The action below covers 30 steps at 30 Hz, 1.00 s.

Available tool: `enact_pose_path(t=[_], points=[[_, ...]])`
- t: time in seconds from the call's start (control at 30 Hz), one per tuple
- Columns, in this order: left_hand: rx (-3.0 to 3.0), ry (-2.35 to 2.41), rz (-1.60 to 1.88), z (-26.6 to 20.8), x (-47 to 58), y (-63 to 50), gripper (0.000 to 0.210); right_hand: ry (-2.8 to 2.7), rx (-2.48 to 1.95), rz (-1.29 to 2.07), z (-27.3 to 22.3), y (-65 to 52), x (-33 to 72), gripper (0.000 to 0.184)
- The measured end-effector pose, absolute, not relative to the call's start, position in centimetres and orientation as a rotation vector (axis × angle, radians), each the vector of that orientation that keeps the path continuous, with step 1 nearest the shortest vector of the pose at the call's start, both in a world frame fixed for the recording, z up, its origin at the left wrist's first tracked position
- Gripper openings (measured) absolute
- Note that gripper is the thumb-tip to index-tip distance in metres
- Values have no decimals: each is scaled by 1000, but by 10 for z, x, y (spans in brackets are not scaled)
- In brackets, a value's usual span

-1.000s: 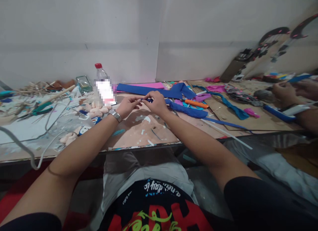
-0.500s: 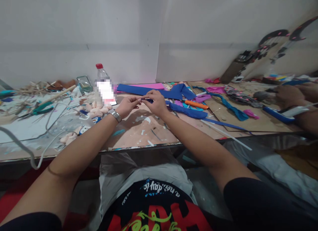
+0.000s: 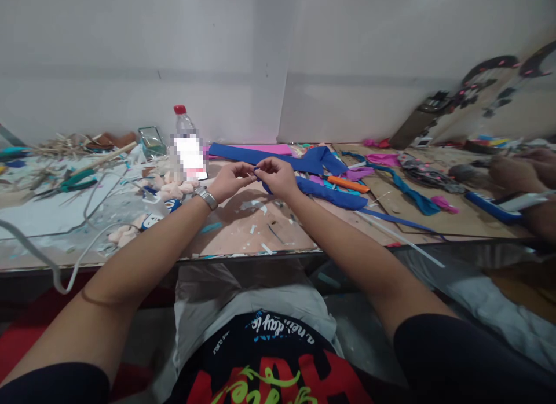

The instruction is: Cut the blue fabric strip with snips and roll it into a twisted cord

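My left hand [image 3: 233, 181], with a metal watch on its wrist, and my right hand [image 3: 278, 175] meet fingertip to fingertip above the table. Both are closed in a pinch on a small end of blue fabric strip [image 3: 266, 188], which my right fingers partly hide. Just right of my right hand lies a gathered length of blue fabric [image 3: 332, 194]; whether it joins the pinched end I cannot tell. Behind the hands a wide blue fabric band [image 3: 247, 154] stretches along the table, with pink fabric [image 3: 278, 149] behind it.
An orange cutter [image 3: 347, 184] lies at right, near a thin white stick [image 3: 402, 240]. Left are a red-capped bottle [image 3: 185, 123], a lit phone [image 3: 191, 155], peach-coloured pieces [image 3: 171, 188], green-handled pliers [image 3: 78, 181] and a white cable [image 3: 56, 271]. Another person's hand [image 3: 512, 173] works at far right.
The pinched blue end now shows as a small curl between my fingertips, and more blue shows beneath my right hand. The whole view has shifted slightly.
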<state>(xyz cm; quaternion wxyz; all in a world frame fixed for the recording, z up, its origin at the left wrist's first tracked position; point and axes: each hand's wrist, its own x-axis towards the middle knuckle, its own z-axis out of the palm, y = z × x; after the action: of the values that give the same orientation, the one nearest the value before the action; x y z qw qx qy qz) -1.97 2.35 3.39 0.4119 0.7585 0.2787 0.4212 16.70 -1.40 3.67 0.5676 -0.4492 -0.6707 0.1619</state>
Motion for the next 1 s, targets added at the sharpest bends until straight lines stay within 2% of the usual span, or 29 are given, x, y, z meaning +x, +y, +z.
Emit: enact_pose_path(t=[0.27, 0.37, 0.53, 1.0], points=[[2126, 787, 1159, 36, -20, 18, 32, -1465, -996, 625, 34, -10, 166, 25], [2194, 815, 1231, 35, -19, 14, 31, -1444, -1002, 644, 34, -9, 165, 26], [2334, 830, 1337, 37, -20, 11, 16, -1418, -1002, 677, 32, -9, 164, 29], [2504, 806, 1387, 39, -21, 12, 7, -1448, -1010, 688, 30, -7, 166, 26]])
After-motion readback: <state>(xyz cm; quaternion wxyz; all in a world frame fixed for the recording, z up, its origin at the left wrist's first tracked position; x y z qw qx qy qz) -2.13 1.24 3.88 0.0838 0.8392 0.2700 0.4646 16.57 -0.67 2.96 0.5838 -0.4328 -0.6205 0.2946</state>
